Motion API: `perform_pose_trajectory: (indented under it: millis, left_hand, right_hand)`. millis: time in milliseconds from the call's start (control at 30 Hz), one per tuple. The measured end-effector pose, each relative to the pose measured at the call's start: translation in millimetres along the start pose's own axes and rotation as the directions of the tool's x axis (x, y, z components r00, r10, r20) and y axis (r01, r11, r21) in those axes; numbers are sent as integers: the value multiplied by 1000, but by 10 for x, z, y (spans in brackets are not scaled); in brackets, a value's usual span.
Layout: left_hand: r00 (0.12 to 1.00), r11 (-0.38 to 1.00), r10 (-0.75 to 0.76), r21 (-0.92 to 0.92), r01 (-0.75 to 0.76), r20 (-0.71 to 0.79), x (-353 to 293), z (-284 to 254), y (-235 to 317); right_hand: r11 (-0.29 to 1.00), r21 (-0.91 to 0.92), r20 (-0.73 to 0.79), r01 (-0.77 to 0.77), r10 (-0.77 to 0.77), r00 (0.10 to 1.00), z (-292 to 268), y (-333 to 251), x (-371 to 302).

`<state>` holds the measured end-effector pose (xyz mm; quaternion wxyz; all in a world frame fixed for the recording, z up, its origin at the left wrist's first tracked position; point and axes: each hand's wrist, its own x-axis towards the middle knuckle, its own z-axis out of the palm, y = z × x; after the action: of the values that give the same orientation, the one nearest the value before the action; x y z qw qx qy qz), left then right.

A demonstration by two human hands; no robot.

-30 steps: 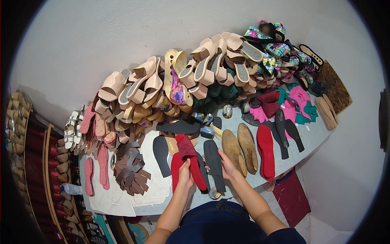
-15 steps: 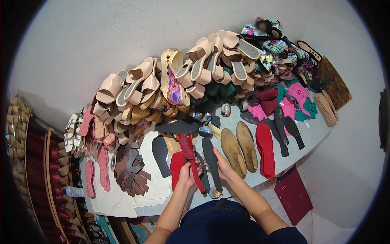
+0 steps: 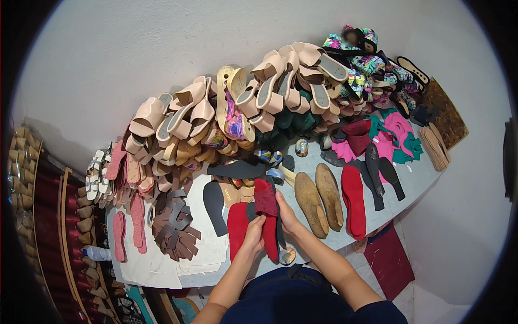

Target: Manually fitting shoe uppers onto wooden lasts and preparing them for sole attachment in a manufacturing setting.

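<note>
At far left: shelf rack (image 3: 24, 178) stands beside the table (image 3: 415, 186), loaded with shoe forms. Clear bottle (image 3: 97, 253) lies at the table's left edge.
Pink soles: one sole (image 3: 119, 236) lies flat near the table's left end, just beside others of the same textured kind.
Brown straps: cut pieces (image 3: 175, 232) are fanned in a heap.
Beige sandals: heeled pairs (image 3: 147, 117) are piled along the wall, at the rear of the table.
Black sole: curved piece (image 3: 217, 208) lies flat, left of the red sole blank (image 3: 236, 232).
Left hand: the hand (image 3: 254, 233) is closed on the lower part of the strapped red sole (image 3: 272, 245), thumb on the upper face, fingers curled at the edge.
Strapped red sole: held above the table in front of the body, dark red strap (image 3: 265, 200) across its upper end.
Dark sole: narrow piece (image 3: 280, 232), partly hidden, between the strapped red sole and the right hand.
Right hand: the hand (image 3: 290, 217) grips the dark sole, thumb along its side; finger opening behind it cannot be told.
Wooden lasts: two forms (image 3: 309, 205) side by side.
Red soles: stack (image 3: 353, 205) right of the lasts.
Tan soles: stack (image 3: 433, 148) near the table's right end.
</note>
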<state>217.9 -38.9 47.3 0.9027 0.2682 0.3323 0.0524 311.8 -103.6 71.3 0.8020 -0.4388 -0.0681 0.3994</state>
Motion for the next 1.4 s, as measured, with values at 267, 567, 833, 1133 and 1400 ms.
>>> perform_pose_trajectory:
  millis: [267, 567, 833, 1133, 1400]
  left_hand:
    - [998, 998, 39, -49, -41, -43, 22, -48, -75]
    - [968, 978, 152, 170, -119, -198, 79, -38, -148]
    - [938, 339, 209, 879, -334, 276, -117, -135, 137]
    - [984, 994, 80, -86, -67, 158, 117, 188, 403]
    - [981, 967, -33, -242, 81, 194, 256, -227, 85]
  right_hand:
    - [969, 106, 30, -222, 220, 975, -182, 121, -92]
    - [997, -73, 102, -37, 45, 994, -292, 144, -144]
    - [947, 275, 108, -168, 143, 984, -451, 38, -203]
    - [909, 231, 194, -348, 308, 931, -401, 232, -334]
    - [920, -42, -30, -391, 390, 921, -260, 262, -547]
